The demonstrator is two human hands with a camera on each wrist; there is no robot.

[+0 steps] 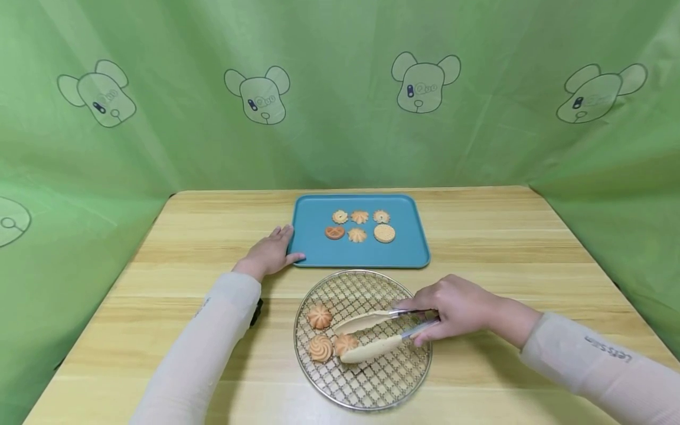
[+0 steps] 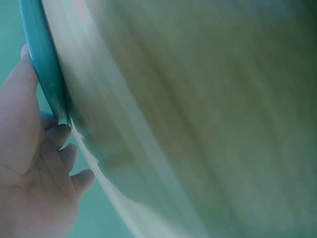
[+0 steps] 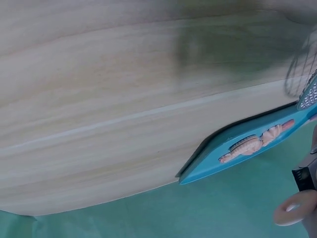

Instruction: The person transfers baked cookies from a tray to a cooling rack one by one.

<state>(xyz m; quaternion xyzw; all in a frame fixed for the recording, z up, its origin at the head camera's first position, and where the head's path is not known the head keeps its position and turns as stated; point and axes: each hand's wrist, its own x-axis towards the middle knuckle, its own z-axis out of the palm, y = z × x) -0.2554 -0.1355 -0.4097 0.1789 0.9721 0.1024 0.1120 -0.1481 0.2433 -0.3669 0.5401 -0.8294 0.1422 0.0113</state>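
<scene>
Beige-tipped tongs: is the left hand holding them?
No, the right hand holds the beige-tipped tongs; the left hand touches the blue tray.

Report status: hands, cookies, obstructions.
Left hand touching blue tray; right hand gripping tongs. Cookie on wire rack, between tongs' tips. Swirled cookie close beside, possible obstruction.

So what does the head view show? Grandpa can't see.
The right hand holds cream-tipped metal tongs, a golden fluted cookie between their tips, over a round wire rack with two more. The left hand touches a blue rectangular tray of six cookies.
</scene>
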